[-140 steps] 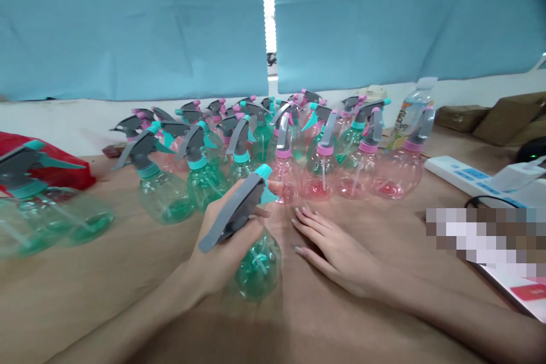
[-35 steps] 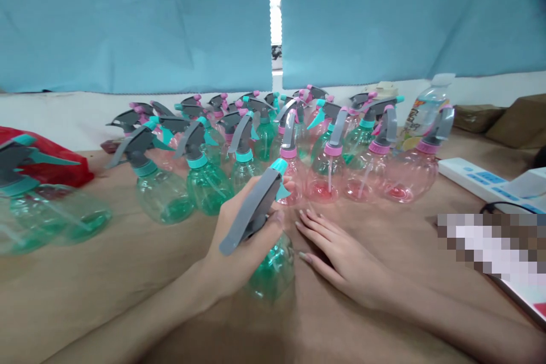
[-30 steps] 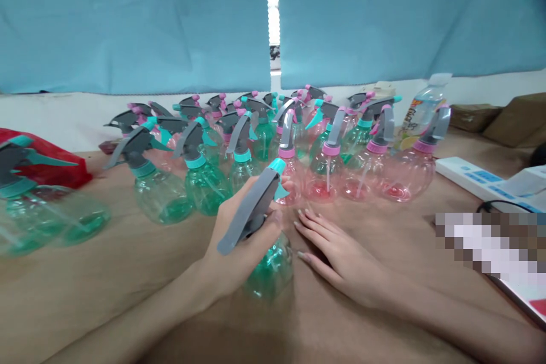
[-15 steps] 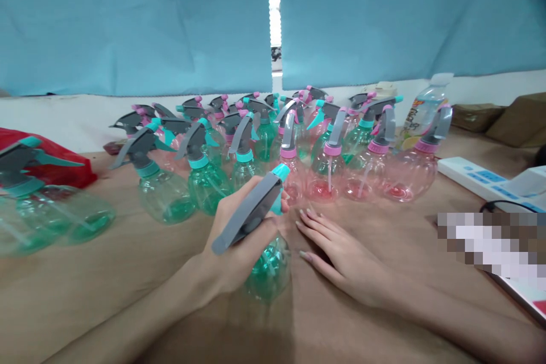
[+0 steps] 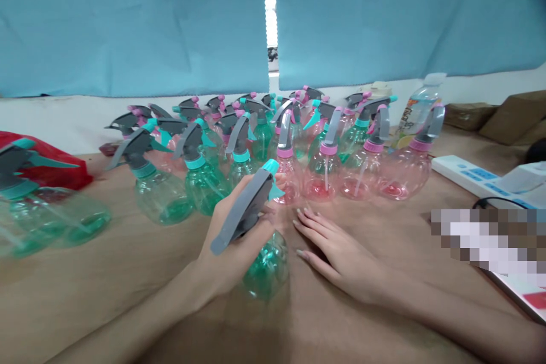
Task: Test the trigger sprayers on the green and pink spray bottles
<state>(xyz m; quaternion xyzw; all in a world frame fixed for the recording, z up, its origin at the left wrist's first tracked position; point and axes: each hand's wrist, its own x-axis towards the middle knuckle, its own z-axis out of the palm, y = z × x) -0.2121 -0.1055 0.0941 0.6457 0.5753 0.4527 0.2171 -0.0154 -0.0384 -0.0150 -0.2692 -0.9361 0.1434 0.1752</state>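
My left hand [image 5: 236, 230] is wrapped round the neck of a green spray bottle [image 5: 268, 268] with a grey and turquoise trigger head. The bottle is tilted a little, its nozzle pointing away from me, and the hand covers its collar. Flat on the table, just right of that bottle, lies my right hand [image 5: 336, 250], fingers stretched out and holding nothing. Beyond both hands stand pink spray bottles [image 5: 324, 179] with grey heads and pink collars. Further left are more green spray bottles [image 5: 207, 185] with turquoise collars.
Several more spray bottles crowd the back of the brown table [image 5: 140, 284]. A red bag [image 5: 72, 173] lies at left. On the right are a drink bottle [image 5: 420, 105], a white power strip [image 5: 464, 173] and cardboard boxes [image 5: 512, 116]. Blue cloth [image 5: 128, 23] hangs behind.
The view has shifted slightly, so most things appear a little further left. Both hands keep their poses, the left still round the green spray bottle, the right flat on the table.
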